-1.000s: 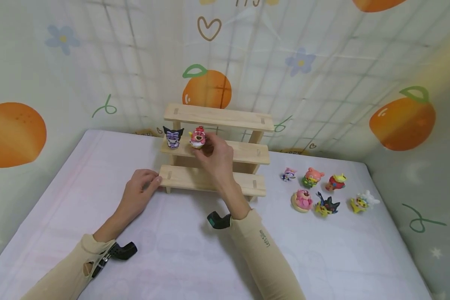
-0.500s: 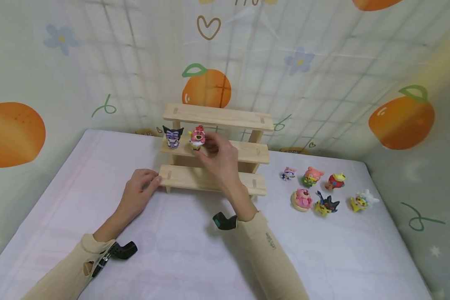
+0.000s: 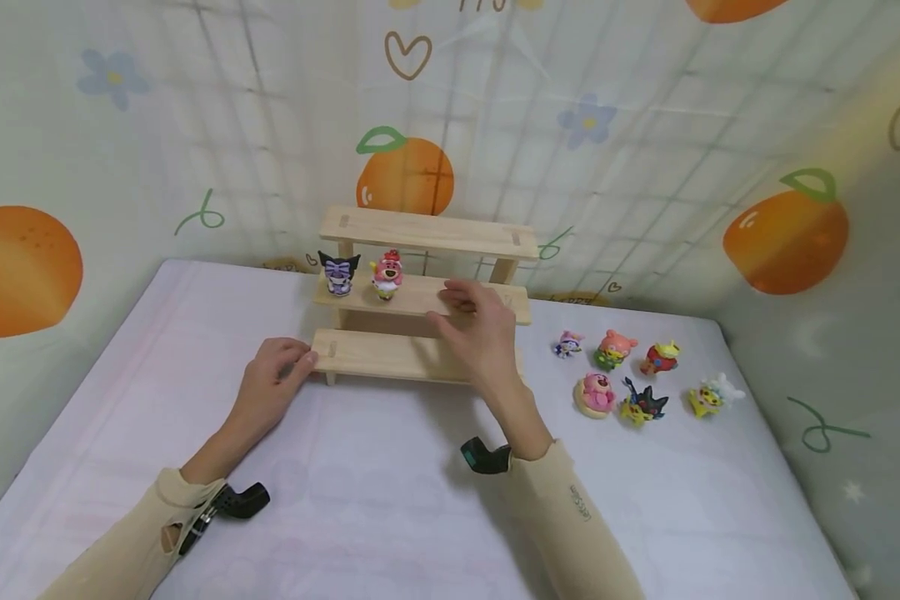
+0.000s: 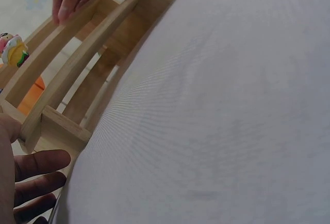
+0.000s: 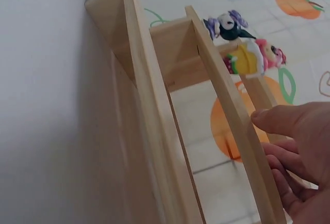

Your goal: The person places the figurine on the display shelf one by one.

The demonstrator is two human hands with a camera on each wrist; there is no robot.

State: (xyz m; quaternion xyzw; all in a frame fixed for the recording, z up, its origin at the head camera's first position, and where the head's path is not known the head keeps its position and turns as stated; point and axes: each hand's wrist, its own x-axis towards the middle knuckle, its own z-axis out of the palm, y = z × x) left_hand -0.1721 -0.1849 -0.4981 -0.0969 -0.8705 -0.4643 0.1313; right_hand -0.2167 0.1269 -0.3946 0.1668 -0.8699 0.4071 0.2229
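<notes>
I see the wooden rack (image 3: 420, 304) standing at the back of the white counter (image 3: 390, 500), three steps high, against the orange-print backdrop (image 3: 645, 125). On its middle step, near the left end, stand two figures side by side — a purple one (image 3: 338, 273) and a pink one (image 3: 386, 276), both upright. My right hand (image 3: 478, 327) is over the middle step to the right of the pink figure, fingers loosely stretched and holding nothing; the right wrist view shows the fingertips (image 5: 268, 118) at the step's front edge, apart from the figures. My left hand (image 3: 273, 379) rests on the counter at the left end of the bottom step, fingers touching the wood, gripping nothing that I can make out. Well to the right of the rack lie seven more small figures (image 3: 637, 375) in a loose cluster on the counter.
</notes>
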